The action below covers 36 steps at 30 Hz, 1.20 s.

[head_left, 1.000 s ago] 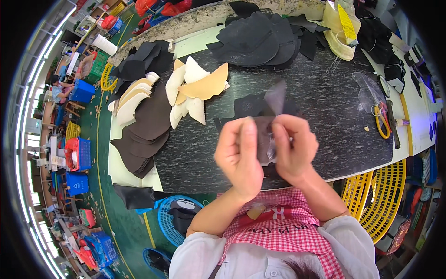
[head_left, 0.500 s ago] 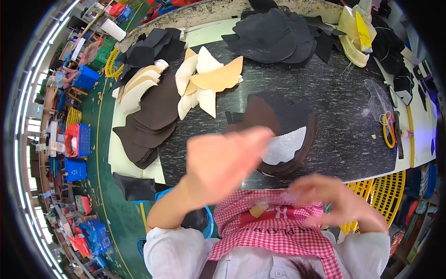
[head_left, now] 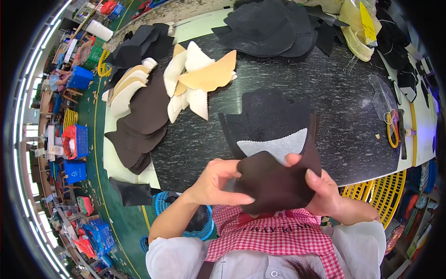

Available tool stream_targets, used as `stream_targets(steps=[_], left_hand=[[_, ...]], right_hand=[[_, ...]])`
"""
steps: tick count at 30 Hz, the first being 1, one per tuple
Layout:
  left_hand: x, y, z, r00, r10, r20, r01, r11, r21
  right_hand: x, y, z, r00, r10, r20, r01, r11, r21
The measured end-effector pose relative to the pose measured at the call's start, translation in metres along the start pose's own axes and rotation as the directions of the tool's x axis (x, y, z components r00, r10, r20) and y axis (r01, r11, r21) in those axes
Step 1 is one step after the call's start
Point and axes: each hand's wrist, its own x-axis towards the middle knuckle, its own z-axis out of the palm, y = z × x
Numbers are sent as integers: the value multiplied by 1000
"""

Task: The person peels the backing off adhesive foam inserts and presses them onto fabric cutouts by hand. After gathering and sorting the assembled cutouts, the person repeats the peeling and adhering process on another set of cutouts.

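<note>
A dark brown cut leather piece [head_left: 274, 183] is held between my two hands just over the table's near edge. My left hand [head_left: 218, 183] pinches its left side, thumb below and fingers above. Along the right side, my right hand [head_left: 320, 188] grips it with the thumb on top. Just beyond the piece lies a pile of black cut pieces [head_left: 274, 114], with a light grey piece [head_left: 276, 144] with a zigzag edge on it. Brown pieces [head_left: 144, 116] lie stacked at the left, beside cream and tan pieces [head_left: 197, 79].
Black pieces [head_left: 265, 30] are heaped at the far side, and more dark pieces [head_left: 141, 46] at the far left. Scissors with yellow handles [head_left: 393, 130] lie on the right. A yellow basket [head_left: 388, 197] and a blue basket [head_left: 200, 225] stand below the table edge.
My left hand has come down from over the pile, and my right hand has moved in beside it. Both now hold the brown leather piece. The view has shifted slightly.
</note>
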Motion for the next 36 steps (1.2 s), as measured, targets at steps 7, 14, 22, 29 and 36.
stream_targets(steps=[7, 14, 22, 29, 36], left_hand=[[43, 32, -8, 973, -91, -213, 168, 910, 380], [68, 24, -18, 966, 35, -256, 163, 689, 707], [72, 20, -11, 957, 153, -245, 125, 547, 828], [70, 20, -10, 951, 241, -193, 74, 427, 901], [54, 30, -22, 883, 141, -448, 256, 655, 711]], right_hand=[[45, -53, -37, 839, -511, -185, 102, 483, -870], [66, -76, -44, 831, -550, -81, 33, 195, -980], [71, -84, -45, 865, -472, -171, -59, 242, -968], [89, -92, -52, 805, -470, 361, -4, -613, -790], [88, -49, -36, 855, -73, 514, 454, -375, -808]])
